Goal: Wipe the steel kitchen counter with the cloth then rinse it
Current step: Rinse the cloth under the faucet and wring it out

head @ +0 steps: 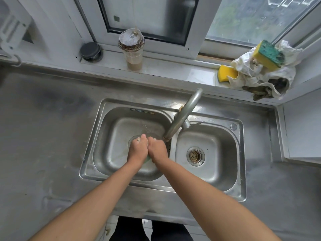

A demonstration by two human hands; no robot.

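soft, even daylight comes in through the window (pixel 251 20) at the top and fills the scene; nothing is dim. the steel worktop (pixel 43 136) gives dull, patchy reflections rather than hard glare, with a brighter sheen on the sink (pixel 100 145) walls and along the tap (pixel 184 112). shadows are faint and blurred, a weak one lying under the arms (pixel 104 197) in the left basin. the wide lens bends the worktop's edges and the window frame hard toward the corners. the centre is sharp; the view through the glass is hazy and washed out.
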